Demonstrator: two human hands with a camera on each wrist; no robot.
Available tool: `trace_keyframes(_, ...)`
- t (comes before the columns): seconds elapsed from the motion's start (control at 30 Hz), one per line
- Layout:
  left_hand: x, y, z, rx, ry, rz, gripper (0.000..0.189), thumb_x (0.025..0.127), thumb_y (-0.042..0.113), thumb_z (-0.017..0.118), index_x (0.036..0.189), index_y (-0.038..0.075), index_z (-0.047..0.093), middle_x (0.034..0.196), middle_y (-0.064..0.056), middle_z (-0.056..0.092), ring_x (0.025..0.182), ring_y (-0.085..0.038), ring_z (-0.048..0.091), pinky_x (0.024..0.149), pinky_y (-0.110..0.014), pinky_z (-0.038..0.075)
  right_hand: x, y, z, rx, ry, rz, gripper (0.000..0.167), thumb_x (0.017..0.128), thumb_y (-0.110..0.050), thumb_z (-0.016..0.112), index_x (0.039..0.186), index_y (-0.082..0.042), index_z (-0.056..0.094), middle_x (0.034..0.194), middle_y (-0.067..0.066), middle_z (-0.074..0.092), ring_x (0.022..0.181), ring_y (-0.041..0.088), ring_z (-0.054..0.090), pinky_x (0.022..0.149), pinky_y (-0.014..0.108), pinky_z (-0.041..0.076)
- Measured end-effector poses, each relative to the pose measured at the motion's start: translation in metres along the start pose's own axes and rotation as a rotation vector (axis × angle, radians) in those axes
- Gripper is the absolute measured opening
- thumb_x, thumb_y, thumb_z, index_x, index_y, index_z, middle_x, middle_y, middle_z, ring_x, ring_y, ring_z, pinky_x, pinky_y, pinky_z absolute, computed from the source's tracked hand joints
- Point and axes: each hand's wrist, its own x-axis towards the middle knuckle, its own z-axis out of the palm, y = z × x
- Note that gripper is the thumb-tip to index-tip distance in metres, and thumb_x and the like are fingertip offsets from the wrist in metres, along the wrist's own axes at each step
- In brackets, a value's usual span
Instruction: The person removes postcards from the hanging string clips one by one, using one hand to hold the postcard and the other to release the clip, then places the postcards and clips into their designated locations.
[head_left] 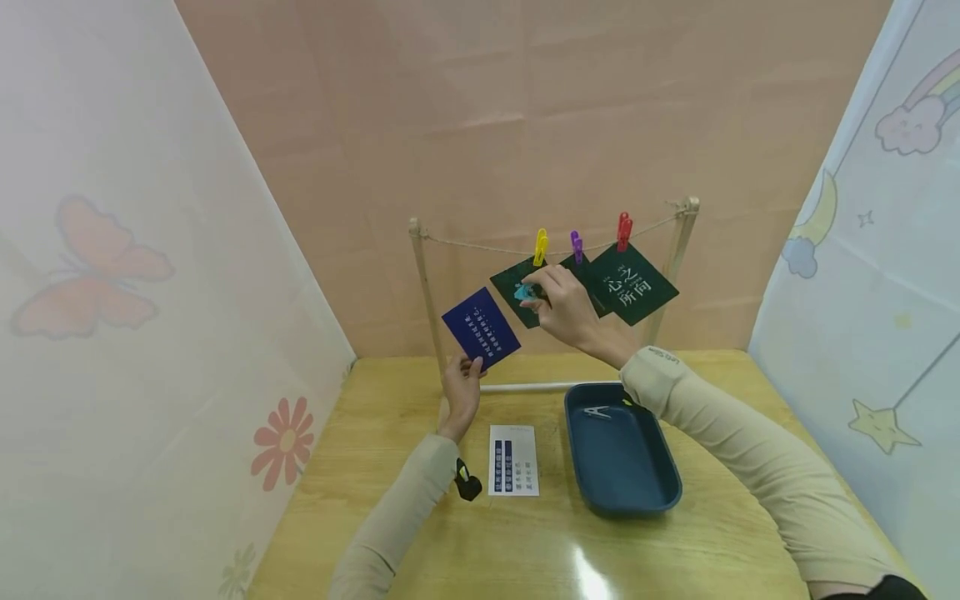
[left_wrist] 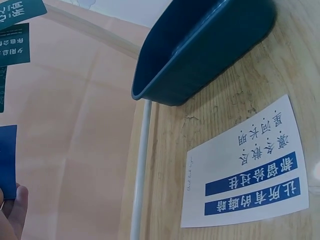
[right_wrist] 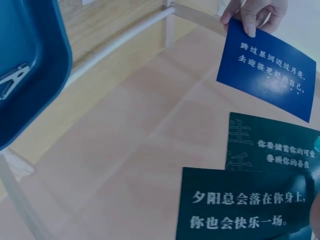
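My left hand point(head_left: 461, 392) pinches a dark blue card point(head_left: 480, 327) with white writing by its lower edge, left of the hanging cards. Thumb and fingers of my right hand point(head_left: 566, 308) are curled round a light blue clothespin point(head_left: 524, 292), in front of a green card point(head_left: 507, 282). That card hangs from the string point(head_left: 480, 247) by a yellow clothespin point(head_left: 541, 247). Beside it, a purple clothespin point(head_left: 577, 247) holds a second green card point(right_wrist: 245, 205), partly hidden by my right hand in the head view. A red clothespin point(head_left: 624, 232) holds a third green card point(head_left: 633, 287).
The string runs between two wooden posts point(head_left: 681, 250), with a pale bar point(head_left: 525, 387) low between them. On the wooden table point(head_left: 360, 467) lies a white card point(head_left: 514, 460) with blue bands. Right of it stands a dark blue tray point(head_left: 622, 467) containing a whitish clothespin point(head_left: 597, 412).
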Motion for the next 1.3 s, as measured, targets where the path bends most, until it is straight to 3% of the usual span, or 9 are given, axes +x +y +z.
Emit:
trace_keyframes(0.37, -0.002, -0.012, -0.003, -0.005, -0.008, -0.033, 0.009, 0.095, -0.007, 0.060, 0.103, -0.012, 0.062, 0.092, -0.025, 0.065, 0.083, -0.040, 0.068, 0.078, -0.049, 0.059, -0.016, 0.010, 0.000, 0.002, -0.058, 0.030, 0.033, 0.075, 0.017, 0.071, 0.105, 0.006, 0.066, 0.097, 0.016, 0.064, 0.080, 0.028, 0.052, 0.072, 0.039, 0.046)
trace_keyframes(0.6, -0.005, -0.018, -0.006, 0.000, -0.004, -0.051, 0.009, 0.095, -0.009, 0.060, 0.103, -0.012, 0.062, 0.093, -0.026, 0.063, 0.085, -0.040, 0.067, 0.077, -0.041, 0.060, -0.026, 0.015, 0.002, 0.004, -0.046, 0.021, 0.032, 0.073, 0.009, 0.082, 0.101, 0.007, 0.067, 0.094, 0.017, 0.064, 0.073, 0.026, 0.050, 0.070, 0.040, 0.045)
trace_keyframes(0.77, -0.010, -0.021, -0.011, 0.040, -0.003, -0.068, 0.010, 0.095, -0.005, 0.061, 0.103, -0.011, 0.063, 0.093, -0.024, 0.065, 0.085, -0.039, 0.067, 0.077, -0.046, 0.060, -0.038, 0.021, 0.002, -0.012, -0.077, 0.029, 0.032, 0.073, 0.009, 0.082, 0.101, 0.006, 0.067, 0.093, 0.016, 0.065, 0.077, 0.027, 0.056, 0.086, 0.049, 0.050)
trace_keyframes(0.87, -0.012, -0.022, -0.013, 0.097, 0.001, -0.079, 0.010, 0.095, -0.002, 0.062, 0.102, -0.009, 0.064, 0.093, -0.023, 0.067, 0.085, -0.036, 0.068, 0.076, -0.044, 0.060, -0.044, 0.023, 0.000, -0.014, -0.105, 0.038, 0.030, 0.074, 0.011, 0.078, 0.100, 0.006, 0.067, 0.094, 0.016, 0.065, 0.082, 0.030, 0.058, 0.088, 0.049, 0.051)
trace_keyframes(1.0, -0.014, -0.025, -0.015, 0.077, -0.012, -0.082, 0.010, 0.094, -0.004, 0.062, 0.102, -0.011, 0.063, 0.093, -0.024, 0.067, 0.085, -0.037, 0.068, 0.076, -0.046, 0.060, -0.052, 0.025, -0.001, -0.006, -0.139, 0.053, 0.028, 0.076, 0.013, 0.074, 0.101, 0.006, 0.066, 0.094, 0.015, 0.065, 0.079, 0.028, 0.057, 0.075, 0.042, 0.051)
trace_keyframes(1.13, -0.018, -0.027, -0.016, 0.040, -0.024, -0.071, 0.009, 0.093, -0.008, 0.062, 0.101, -0.013, 0.063, 0.092, -0.026, 0.066, 0.082, -0.039, 0.069, 0.075, -0.046, 0.060, -0.062, 0.028, -0.002, -0.002, -0.162, 0.064, 0.030, 0.074, 0.017, 0.069, 0.102, 0.005, 0.066, 0.095, 0.015, 0.065, 0.076, 0.026, 0.055, 0.070, 0.040, 0.050)
trace_keyframes(1.3, -0.023, -0.032, -0.017, 0.040, -0.025, -0.073, 0.009, 0.093, -0.010, 0.061, 0.101, -0.013, 0.062, 0.091, -0.026, 0.065, 0.082, -0.039, 0.068, 0.073, -0.041, 0.061, -0.074, 0.031, -0.001, 0.022, -0.187, 0.070, 0.029, 0.075, 0.014, 0.074, 0.101, 0.004, 0.067, 0.096, 0.013, 0.065, 0.078, 0.025, 0.056, 0.067, 0.038, 0.050)
